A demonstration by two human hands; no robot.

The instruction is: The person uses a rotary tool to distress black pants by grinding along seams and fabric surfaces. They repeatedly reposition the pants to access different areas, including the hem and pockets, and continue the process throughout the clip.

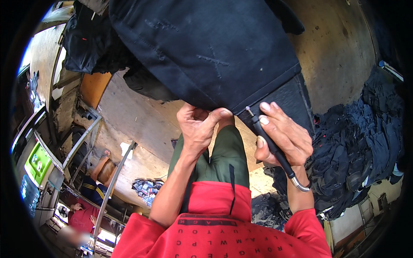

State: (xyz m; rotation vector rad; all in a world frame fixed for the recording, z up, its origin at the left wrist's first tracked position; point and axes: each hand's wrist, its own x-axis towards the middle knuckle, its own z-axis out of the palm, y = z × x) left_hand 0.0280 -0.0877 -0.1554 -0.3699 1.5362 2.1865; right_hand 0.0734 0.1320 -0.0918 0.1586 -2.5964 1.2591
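1. Head view: your left forearm rises from the lower edge, and your left hand (195, 129) meets the near edge of the dark garment (223, 51), fingers curled under, thumb pointing right.
2. Your left grip is closed, thumb against forefinger, pinching that edge.
3. Your right hand (286, 135) angles up and leftward, fingers extended along the black pen-shaped tool (274, 148), thumb on the other side.
4. Your right grip is closed around the tool's shaft; the metal tip points up-left, near the garment's hem.
5. The garment spreads across the top middle, beyond your knees; a dark panel (297, 99) shows past its right edge.
6. The garment's far end is cut off by the upper edge. Your left fingertips are hidden, and you cannot tell whether the tip touches cloth.
7. At right, single pieces in the dark cloth pile (352, 133) are hard to separate.
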